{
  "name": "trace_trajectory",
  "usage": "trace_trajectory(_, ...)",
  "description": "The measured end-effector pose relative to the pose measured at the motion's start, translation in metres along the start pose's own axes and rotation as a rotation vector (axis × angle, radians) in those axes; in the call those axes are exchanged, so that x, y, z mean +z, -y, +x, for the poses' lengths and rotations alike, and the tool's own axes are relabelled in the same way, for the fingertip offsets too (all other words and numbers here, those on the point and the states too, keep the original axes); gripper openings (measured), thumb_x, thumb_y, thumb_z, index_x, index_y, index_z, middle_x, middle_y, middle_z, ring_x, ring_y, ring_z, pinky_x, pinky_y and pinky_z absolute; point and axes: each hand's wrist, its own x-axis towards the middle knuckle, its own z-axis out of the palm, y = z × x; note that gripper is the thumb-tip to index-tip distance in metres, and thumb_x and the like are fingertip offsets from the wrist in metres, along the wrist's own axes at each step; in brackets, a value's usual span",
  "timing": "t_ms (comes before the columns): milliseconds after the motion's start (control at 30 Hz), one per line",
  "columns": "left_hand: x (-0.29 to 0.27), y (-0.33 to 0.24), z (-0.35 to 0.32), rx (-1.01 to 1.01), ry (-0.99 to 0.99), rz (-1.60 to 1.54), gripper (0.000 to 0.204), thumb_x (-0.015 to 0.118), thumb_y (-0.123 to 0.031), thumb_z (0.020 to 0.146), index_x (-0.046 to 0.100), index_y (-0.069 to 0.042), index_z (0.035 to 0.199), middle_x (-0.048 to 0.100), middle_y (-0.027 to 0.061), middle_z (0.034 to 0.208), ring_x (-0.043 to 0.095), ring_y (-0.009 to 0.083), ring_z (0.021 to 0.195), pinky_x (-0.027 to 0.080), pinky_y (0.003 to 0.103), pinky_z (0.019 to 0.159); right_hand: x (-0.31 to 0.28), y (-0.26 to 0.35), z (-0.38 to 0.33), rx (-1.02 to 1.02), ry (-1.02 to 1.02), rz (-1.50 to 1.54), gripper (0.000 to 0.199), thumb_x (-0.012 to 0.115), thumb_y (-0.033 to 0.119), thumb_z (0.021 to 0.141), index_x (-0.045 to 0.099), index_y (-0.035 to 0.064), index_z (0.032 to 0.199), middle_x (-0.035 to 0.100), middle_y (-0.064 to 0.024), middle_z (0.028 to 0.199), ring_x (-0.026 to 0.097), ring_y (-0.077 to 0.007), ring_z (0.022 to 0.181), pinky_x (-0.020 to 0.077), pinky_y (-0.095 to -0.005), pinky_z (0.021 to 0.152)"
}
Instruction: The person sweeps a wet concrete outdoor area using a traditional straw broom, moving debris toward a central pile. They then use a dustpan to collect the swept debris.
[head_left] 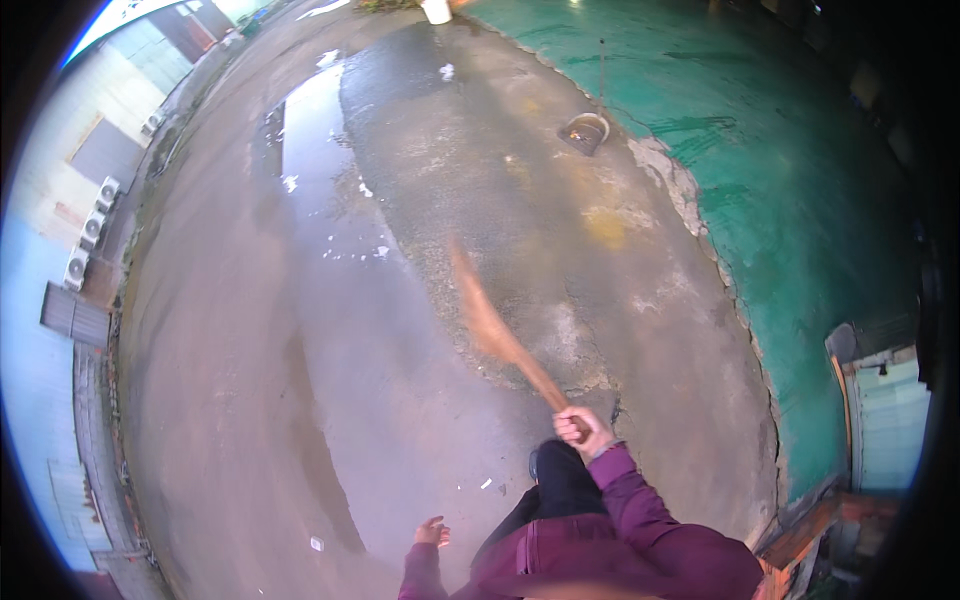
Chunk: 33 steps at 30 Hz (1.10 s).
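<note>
My right hand (584, 430) is closed round the handle of a reddish-brown broom (490, 325). The broom points forward and to the left over the wet ground, and its bristle end is smeared by motion. Low in the head view, my left hand (433, 531) hangs at my side, fingers loosely apart with nothing in them. Farther ahead on the right, a long-handled dustpan (585, 132) stands on the concrete beside the green floor, apart from both hands. Something small lies inside it, too small to name.
A long puddle (315, 140) runs along the concrete, with white scraps (365, 190) near it. On the right, a cracked edge (680, 185) borders the green floor (760, 180). Outdoor fan units (92, 228) line the left wall. A white bucket (437, 11) stands far ahead.
</note>
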Motion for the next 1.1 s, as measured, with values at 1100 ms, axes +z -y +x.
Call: trace_trajectory(1100,-0.013,-0.557,0.117,-0.014,-0.002,0.219,0.03,0.047,-0.005,0.083,0.057,-0.008,0.111,0.062,0.0085,0.074,0.059,0.0159,0.055,0.05,0.029,0.047,0.309,0.447,0.444,0.215,-0.136,-0.013,0.014,0.053,0.009,0.075,0.044,0.0066,0.064,0.042,0.0021,0.056,0.041,-0.0057,0.042,0.0356,-0.0186,0.038)
